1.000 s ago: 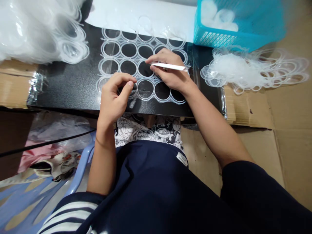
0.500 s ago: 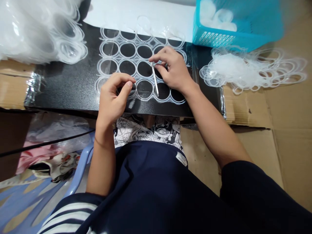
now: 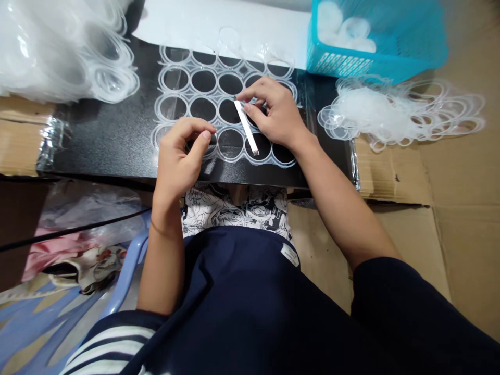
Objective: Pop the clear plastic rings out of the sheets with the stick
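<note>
A clear plastic sheet [image 3: 183, 94] punched with several round holes lies flat on a black board [image 3: 109, 135]. My right hand [image 3: 275, 117] pinches a thin white stick [image 3: 246, 127] between thumb and fingers, its tip slanting down toward a hole in the sheet's near row. My left hand [image 3: 179, 156] rests curled on the near left edge of the sheet, thumb and forefinger pinched together over a hole; whether anything is in them I cannot make out.
A heap of clear plastic rings [image 3: 398, 112] lies on cardboard [image 3: 437, 172] at the right. A blue basket [image 3: 375, 36] with white pieces stands behind it. Stacked clear sheets [image 3: 58, 47] fill the far left. White paper [image 3: 219, 21] lies beyond the board.
The white stick in my right hand has swung from lying sideways to pointing down toward me. My left hand has stayed in place on the sheet.
</note>
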### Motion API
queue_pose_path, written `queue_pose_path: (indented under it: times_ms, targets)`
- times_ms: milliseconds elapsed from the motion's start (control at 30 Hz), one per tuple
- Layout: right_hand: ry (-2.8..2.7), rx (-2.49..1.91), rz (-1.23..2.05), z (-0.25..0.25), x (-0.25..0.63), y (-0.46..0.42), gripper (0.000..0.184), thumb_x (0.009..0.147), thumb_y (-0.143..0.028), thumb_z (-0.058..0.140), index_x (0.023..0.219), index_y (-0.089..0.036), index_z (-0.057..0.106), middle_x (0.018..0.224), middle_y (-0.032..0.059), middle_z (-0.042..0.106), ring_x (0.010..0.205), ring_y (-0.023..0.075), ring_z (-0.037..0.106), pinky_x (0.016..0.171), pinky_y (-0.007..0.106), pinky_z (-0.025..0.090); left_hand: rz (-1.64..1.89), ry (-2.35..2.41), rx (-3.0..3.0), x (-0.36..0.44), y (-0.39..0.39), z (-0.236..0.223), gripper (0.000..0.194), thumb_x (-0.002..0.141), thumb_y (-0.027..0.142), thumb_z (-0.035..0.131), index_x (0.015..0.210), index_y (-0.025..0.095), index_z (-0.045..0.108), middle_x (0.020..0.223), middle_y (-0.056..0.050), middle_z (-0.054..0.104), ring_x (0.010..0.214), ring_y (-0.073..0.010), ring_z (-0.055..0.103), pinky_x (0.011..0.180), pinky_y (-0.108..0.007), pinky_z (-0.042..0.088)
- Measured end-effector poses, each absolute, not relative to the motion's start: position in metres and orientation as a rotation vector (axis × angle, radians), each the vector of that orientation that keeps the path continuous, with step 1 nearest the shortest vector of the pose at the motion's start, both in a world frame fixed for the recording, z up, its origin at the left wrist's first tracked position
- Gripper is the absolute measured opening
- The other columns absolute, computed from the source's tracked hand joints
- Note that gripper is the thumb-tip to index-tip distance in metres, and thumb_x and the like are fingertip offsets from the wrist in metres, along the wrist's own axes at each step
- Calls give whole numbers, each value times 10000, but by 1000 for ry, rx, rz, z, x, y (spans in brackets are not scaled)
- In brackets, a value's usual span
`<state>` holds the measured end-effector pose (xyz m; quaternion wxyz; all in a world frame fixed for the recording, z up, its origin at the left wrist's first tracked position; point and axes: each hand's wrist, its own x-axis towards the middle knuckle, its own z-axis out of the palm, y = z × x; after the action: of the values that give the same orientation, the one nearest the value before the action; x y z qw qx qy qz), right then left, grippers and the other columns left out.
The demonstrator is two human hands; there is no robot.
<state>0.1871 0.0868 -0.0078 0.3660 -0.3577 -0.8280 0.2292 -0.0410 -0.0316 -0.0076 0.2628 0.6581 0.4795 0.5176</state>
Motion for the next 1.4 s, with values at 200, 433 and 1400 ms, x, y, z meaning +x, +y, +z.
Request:
queue_pose_path:
  times_ms: [200, 433, 1400]
  targets:
    - [-2138, -900, 587, 5, 189, 75, 168, 948, -515, 639, 1017, -388, 725, 1084, 23, 755, 989, 261, 679, 799, 424, 600, 1411, 1302, 1773, -40, -31, -7, 105, 996, 411, 640, 980, 375, 737, 1020, -12, 741, 1017, -243, 686, 906, -491, 538]
    - [-2132, -792, 534, 18, 185, 34, 195, 1024, -434, 577, 1100, -333, 725, 1097, 56, 771, 1037, 260, 703, 889, 421, 612, 1378, 1307, 1827, -41, -31, -6, 125, 1014, 405, 607, 961, 375, 716, 1016, -8, 739, 1048, -243, 685, 900, -506, 529]
    - [-2182, -555, 830, -22, 183, -84, 279, 985, -217, 625, 1230, -284, 741, 1181, 79, 788, 1117, 232, 752, 982, 417, 630, 1396, 1248, 1849, -42, -26, -14, 281, 999, 529, 649, 1005, 256, 715, 973, 12, 696, 987, -167, 646, 856, -431, 482]
